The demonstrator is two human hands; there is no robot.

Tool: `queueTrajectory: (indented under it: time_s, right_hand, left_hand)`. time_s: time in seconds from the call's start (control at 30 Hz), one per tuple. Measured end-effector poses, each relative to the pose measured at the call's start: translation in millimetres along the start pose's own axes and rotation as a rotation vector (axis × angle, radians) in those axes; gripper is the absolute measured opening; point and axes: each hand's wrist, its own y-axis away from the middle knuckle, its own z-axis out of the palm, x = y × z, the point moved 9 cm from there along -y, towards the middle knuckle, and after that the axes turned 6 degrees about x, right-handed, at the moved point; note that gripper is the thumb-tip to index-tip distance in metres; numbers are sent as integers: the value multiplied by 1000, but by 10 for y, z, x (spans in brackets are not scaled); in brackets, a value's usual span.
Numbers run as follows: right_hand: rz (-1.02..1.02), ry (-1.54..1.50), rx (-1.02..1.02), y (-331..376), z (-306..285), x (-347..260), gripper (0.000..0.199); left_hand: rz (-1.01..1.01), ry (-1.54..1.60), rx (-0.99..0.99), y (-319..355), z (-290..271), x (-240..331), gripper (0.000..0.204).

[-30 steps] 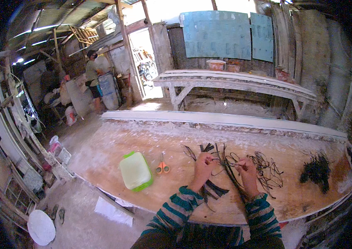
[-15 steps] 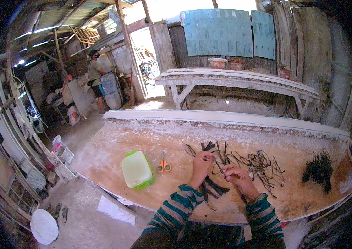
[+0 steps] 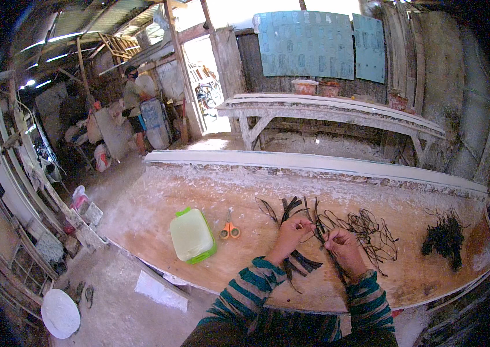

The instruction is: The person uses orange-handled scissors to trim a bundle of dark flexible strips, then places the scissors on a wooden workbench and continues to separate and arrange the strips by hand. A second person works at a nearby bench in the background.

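Change since earlier frames: both hands stay at lower centre of the frame over the dark strips; the right hand has drawn in toward the left, so the two now nearly meet. The green box, scissors and dark clumps lie where they lay before.
Person in background: stands at upper left of the frame (image 3: pixel 133 101), beside leaning boards.
Green box: a lidded green plastic box (image 3: pixel 192 235) lies flat on the worktable (image 3: pixel 158 202), left of centre.
Scissors: orange-handled scissors (image 3: pixel 229 229) lie just right of the green box, apart from it.
Left hand: the left hand (image 3: pixel 292 230) is closed in a pinch, fingertips gripping the end of a dark strip (image 3: pixel 308 222).
Dark strips: a fan of flat dark strips (image 3: pixel 298 261) lies on the worktable under and between both hands, lower centre.
Right hand: the right hand (image 3: pixel 343 250) is curled closed, fingers pinching the same dark strip just beside the left hand.
Tangle: a loose tangle of thin dark strands (image 3: pixel 372 234) lies right of the hands.
Dark clump: a dense dark clump (image 3: pixel 444 238) sits at far right, well apart.
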Motion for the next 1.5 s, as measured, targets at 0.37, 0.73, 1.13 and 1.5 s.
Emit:
queueTrajectory:
  time_s: [0.37, 0.73, 1.13, 1.5]
  right_hand:
    - [-179, 297, 316, -129, -388, 80, 5]
    - [-425, 676, 479, -115, -469, -175, 16]
    - [-323, 554, 420, -223, -611, 99, 12]
    - [-154, 394, 248, -160, -373, 213, 9]
  left_hand:
    - [24, 201, -374, 240, 440, 150, 13]
    - [-36, 244, -600, 444, 630, 285, 26]
    - [-9, 131, -647, 468, 690, 230, 26]
    - [35, -78, 242, -58, -291, -67, 17]
